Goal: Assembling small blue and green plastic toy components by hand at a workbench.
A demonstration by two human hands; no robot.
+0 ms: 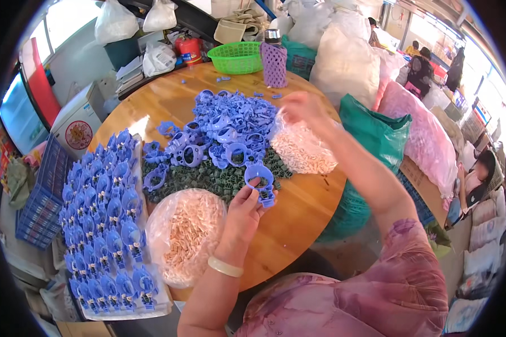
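My left hand point(246, 209) is closed on a blue plastic ring-shaped part point(258, 173), its round opening facing up and a small blocky end towards me. My right hand point(302, 109) is raised over the far edge of a clear bag of small pale pieces point(305, 147); motion smears its fingers, so I cannot make out what they hold. Beyond the left hand lies a heap of blue plastic parts point(230, 121), with many small dark green pieces point(202, 182) spread in front of it. Beside my left wrist stands another open bag of pale pieces point(186, 236).
Rows of upright blue parts fill a board point(146, 216) at the left of the round wooden table point(315, 210). A green basket point(236, 58) and a bottle in a purple net point(274, 70) stand at the back. Teal sacks point(371, 129) crowd the right side. Other people sit farther off.
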